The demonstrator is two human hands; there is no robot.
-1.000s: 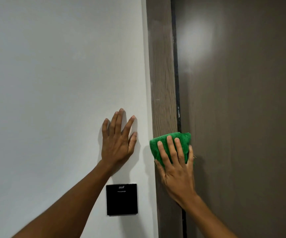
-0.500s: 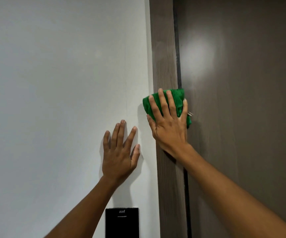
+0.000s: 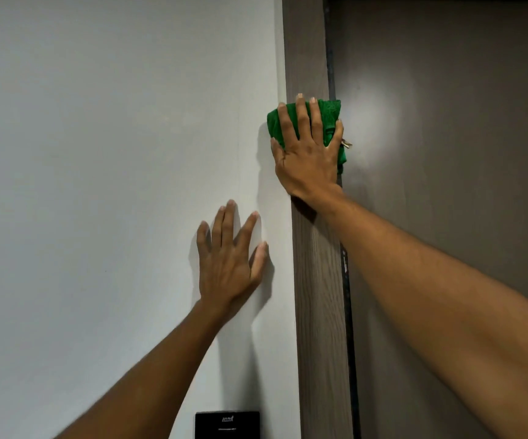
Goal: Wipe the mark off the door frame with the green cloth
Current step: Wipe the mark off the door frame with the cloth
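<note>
Green cloth [image 3: 330, 114] lies bunched flat against the brown wood-grain door frame [image 3: 319, 280], at about 1 o'clock in the view. Right hand [image 3: 308, 153] covers it, fingers [image 3: 302, 117] spread wide and pressing the cloth to the frame rather than gripping it; the cloth's edges show past the fingertips and at the hand's 3 o'clock side. No mark can be made out. Left hand [image 3: 229, 264], at 7 o'clock of the cloth, rests palm-flat and splayed on the white wall [image 3: 97, 185]. Dark door [image 3: 446, 153] stands at 3 o'clock. A black wall panel [image 3: 227, 425] sits at 6 o'clock.
</note>
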